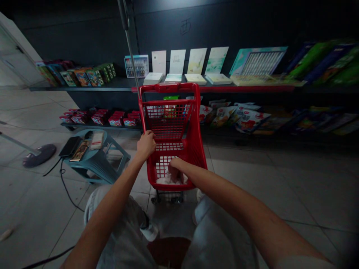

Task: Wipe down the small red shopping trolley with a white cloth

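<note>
Crumpled white plastic (167,180): inside red shopping cart (197,151), near end | my left hand (146,144): fingers clamped on cart's left rim | my right hand (175,172): at plastic, I cannot tell finger closure | blue stool (101,164): left of cart

Place: a shop, or a corner fitted out as one
Shopping cart (197,145): red plastic with grid walls
Shelving (120,83): two tiers behind the cart, stocked in groups by kind
Notebooks (198,61): copies propped upright behind stacks, upper tier, beyond the cart
Snack bags (223,116): lower tier, right of the cart
Small cartons (83,77): in rows on the upper tier, left of the cart
</note>
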{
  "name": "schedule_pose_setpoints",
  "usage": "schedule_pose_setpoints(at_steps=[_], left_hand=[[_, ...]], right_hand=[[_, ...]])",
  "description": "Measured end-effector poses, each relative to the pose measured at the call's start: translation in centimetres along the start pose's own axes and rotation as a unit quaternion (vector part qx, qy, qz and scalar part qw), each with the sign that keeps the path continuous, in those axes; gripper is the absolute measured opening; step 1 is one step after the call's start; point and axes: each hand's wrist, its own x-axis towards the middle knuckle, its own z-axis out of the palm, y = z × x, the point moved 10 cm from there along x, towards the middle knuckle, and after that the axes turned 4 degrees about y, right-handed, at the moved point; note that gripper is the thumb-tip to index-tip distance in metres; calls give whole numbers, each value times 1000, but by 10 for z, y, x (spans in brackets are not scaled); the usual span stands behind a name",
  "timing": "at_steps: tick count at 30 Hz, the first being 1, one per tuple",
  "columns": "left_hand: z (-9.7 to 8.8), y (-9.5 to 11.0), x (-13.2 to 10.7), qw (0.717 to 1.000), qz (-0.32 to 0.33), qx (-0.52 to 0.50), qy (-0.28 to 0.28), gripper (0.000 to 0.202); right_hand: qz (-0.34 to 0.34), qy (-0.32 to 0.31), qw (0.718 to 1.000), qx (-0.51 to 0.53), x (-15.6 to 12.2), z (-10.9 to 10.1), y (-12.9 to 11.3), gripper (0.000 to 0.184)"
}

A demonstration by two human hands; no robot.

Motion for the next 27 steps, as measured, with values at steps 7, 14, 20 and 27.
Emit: schedule_pose_setpoints(at_steps=[7, 14, 20, 27], left_hand=[[-4, -1, 3, 1000, -1, -10, 13, 35], [-4, -5, 7, 999, 19, -38, 21, 35], [-4, -10, 10, 998, 25, -53, 26, 34], [0, -13, 13, 995, 41, -79, 38, 30]], right_hand=[[-104, -217, 945, 221, -1, 24, -62, 31], [-87, -251, 936, 230, -12, 24, -67, 35], [11, -232, 969, 84, -18, 33, -45, 57], [-6, -126, 992, -29, -27, 9, -22, 32]])
